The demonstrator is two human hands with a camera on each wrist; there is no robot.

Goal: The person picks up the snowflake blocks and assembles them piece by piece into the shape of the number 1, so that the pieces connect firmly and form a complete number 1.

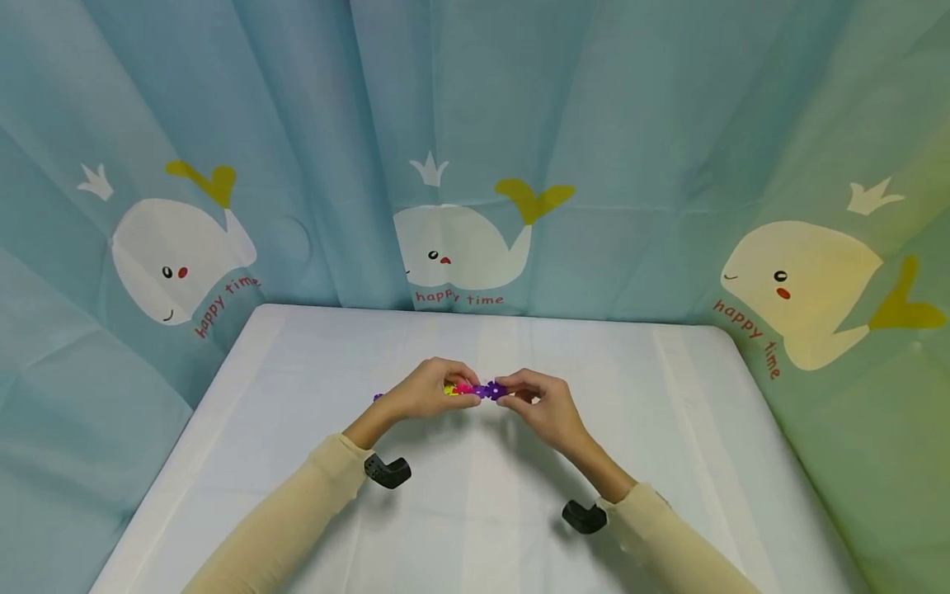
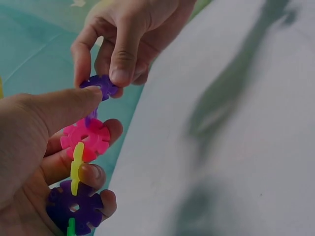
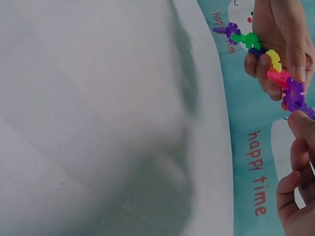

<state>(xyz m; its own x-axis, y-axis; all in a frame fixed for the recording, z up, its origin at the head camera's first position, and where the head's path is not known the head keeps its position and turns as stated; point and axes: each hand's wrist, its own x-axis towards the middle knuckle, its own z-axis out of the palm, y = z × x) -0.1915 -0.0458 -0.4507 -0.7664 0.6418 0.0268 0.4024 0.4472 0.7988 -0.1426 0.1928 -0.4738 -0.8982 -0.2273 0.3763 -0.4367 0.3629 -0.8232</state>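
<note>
A chain of interlocked plastic snowflake discs spans my two hands above the white table. My left hand (image 1: 434,389) grips the chain, its fingers behind and the thumb in front. Along it show a pink disc (image 2: 84,139), a yellow disc (image 2: 77,167) and a dark purple disc (image 2: 75,206). Past the left hand a green disc (image 3: 248,39) and more purple discs stick out at the far end. My right hand (image 1: 545,404) pinches the purple disc (image 1: 496,390) at the near end between thumb and fingers. The left thumb tip lies right by that disc.
Below the hands lies a white-covered table (image 1: 490,528), with a rounded edge at the back. A blue-green curtain (image 1: 326,124) printed with whales hangs behind and around it. Dark devices (image 1: 387,471) hang by both beige-sleeved wrists.
</note>
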